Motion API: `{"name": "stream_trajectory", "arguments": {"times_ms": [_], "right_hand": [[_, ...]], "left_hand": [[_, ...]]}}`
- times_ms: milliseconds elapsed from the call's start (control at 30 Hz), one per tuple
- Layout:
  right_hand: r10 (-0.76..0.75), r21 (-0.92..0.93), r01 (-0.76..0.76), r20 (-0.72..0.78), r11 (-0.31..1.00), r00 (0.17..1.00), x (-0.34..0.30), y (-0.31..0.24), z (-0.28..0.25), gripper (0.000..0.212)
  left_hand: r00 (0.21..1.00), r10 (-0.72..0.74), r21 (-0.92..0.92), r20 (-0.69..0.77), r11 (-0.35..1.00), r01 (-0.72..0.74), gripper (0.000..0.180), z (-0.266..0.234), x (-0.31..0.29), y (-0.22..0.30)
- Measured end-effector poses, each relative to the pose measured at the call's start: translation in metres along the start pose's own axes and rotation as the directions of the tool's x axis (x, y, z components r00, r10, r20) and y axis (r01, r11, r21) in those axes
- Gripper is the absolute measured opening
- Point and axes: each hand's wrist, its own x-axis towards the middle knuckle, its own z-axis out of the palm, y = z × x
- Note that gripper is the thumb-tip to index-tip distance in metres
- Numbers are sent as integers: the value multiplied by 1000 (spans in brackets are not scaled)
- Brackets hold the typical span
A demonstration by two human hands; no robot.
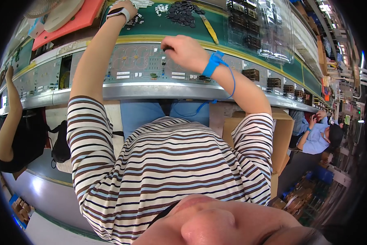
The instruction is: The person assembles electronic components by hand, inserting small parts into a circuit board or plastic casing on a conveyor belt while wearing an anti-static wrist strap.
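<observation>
My right hand (pixel 185 51) is above the circuit boards, its fingers closed in a pinch on a small black part (pixel 167 48). Below it lies a grey board (pixel 130 61) printed with large red circles and fitted with small white, green and black components. My left hand (pixel 125 6) reaches to the far side of the bench, at the small white parts (pixel 135 20); the frame's top edge cuts it off and its fingers are mostly hidden. A pile of black disc-shaped components (pixel 184 14) lies on the green mat, with a small white heap (pixel 161 9) beside it.
A yellow-handled tool (pixel 209 29) lies on the mat. Clear plastic trays (pixel 275 28) with black parts stand far right. A metal rail (pixel 150 90) runs along the near edge. A blue wrist strap cord (pixel 233 81) hangs from my right wrist. Co-workers sit left and right (pixel 314 136).
</observation>
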Motion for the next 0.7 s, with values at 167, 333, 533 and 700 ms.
{"name": "stream_trajectory", "arguments": {"times_ms": [167, 333, 533, 700], "right_hand": [[10, 213, -16, 27, 977, 1000, -8, -15, 23, 15], [-108, 123, 100, 61, 987, 992, -4, -19, 46, 13], [-128, -43, 133, 97, 990, 987, -1, -21, 53, 14], [-117, -48, 123, 118, 991, 986, 3, -22, 56, 12]], "left_hand": [[998, -37, -19, 56, 999, 38, 43, 14, 20, -5], [997, -78, -90, -21, 993, 76, 43, 20, 22, -17], [982, 127, -666, -139, 722, -187, 22, -32, -33, -19], [962, 158, -484, -221, 839, -249, 20, -41, -50, -1]]}}
